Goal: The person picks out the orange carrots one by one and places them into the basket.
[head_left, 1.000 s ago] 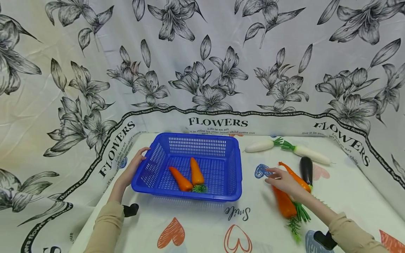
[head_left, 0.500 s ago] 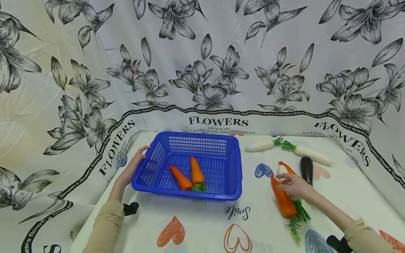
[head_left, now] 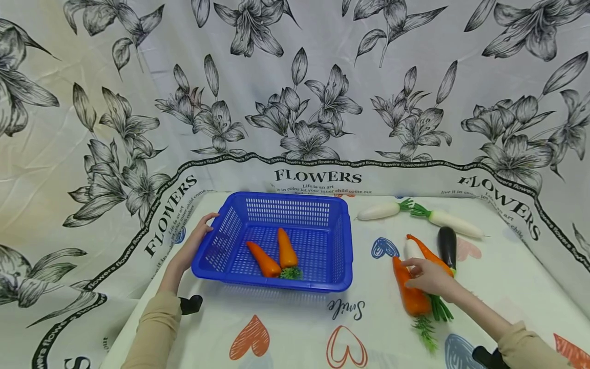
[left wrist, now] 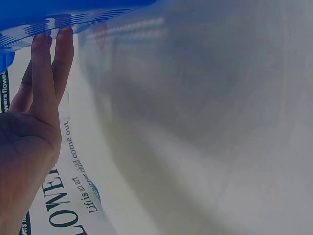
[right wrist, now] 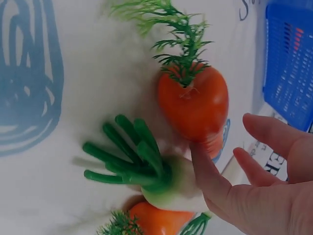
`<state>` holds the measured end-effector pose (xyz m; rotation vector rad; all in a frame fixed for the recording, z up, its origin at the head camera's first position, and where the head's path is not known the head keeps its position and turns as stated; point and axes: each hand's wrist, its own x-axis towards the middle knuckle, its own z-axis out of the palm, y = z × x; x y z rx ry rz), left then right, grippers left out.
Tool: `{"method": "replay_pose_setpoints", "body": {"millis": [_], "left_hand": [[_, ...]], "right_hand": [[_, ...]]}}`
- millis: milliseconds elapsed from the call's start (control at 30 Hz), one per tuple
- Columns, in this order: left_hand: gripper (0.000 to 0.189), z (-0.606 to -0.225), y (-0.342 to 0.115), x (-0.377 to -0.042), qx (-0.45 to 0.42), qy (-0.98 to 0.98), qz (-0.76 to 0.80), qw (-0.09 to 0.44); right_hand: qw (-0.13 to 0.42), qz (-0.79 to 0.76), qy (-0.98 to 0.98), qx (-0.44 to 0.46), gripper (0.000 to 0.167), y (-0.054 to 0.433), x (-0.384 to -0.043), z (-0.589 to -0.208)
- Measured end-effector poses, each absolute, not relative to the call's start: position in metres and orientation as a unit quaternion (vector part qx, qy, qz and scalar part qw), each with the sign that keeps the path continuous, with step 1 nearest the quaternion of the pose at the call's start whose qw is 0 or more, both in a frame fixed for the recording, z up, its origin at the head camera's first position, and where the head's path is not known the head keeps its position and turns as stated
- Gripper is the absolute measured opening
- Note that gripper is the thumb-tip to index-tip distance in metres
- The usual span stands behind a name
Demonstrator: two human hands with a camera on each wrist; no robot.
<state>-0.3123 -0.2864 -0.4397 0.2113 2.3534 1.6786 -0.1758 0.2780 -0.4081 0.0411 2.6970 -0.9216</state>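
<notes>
My left hand (head_left: 199, 237) touches the left side of the blue basket (head_left: 342, 246); in the left wrist view its extended fingers reach up under the rim. Inside the basket lie two orange carrots, one slender (head_left: 264, 260) and one upright-lying (head_left: 287, 250). My right hand (head_left: 432, 279) is over a large carrot (head_left: 413, 302) with a feathery green top. In the right wrist view the thumb meets that carrot's side, while the other fingers stand spread beyond it. A white radish (right wrist: 178, 188) with green stalks lies beside it, partly covered by the hand.
Another carrot (head_left: 426, 250) and an eggplant (head_left: 447, 245) lie right of the hand. Two white radishes, one left (head_left: 379, 211) and one right (head_left: 454, 224), lie at the back. A flower-printed curtain (head_left: 313, 118) rises behind the table.
My right hand has drawn back to the right and lowered onto the large carrot, whose tip has shifted slightly left. The left hand and basket have stayed put.
</notes>
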Motion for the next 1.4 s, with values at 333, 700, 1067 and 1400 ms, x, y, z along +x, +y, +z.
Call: {"method": "replay_pose_setpoints", "body": {"millis": [333,700,1067,1400], "left_hand": [[0.052,-0.44,-0.285,-0.31,0.066,0.809,0.572,0.122],[0.053,-0.421,-0.276,-0.296,0.071,0.801,0.581,0.127],[0.053,-0.419,-0.276,-0.296,0.076,0.798,0.584,0.125],[0.051,-0.439,-0.285,-0.31,0.078,0.801,0.581,0.12]], "right_hand": [[0.153,-0.355,0.922,0.012,0.045,0.266,-0.18,-0.428],[0.15,-0.391,0.906,0.055,0.048,0.261,-0.19,-0.439],[0.148,-0.4,0.902,0.064,0.049,0.259,-0.191,-0.439],[0.146,-0.411,0.897,0.065,0.049,0.259,-0.191,-0.44]]}}
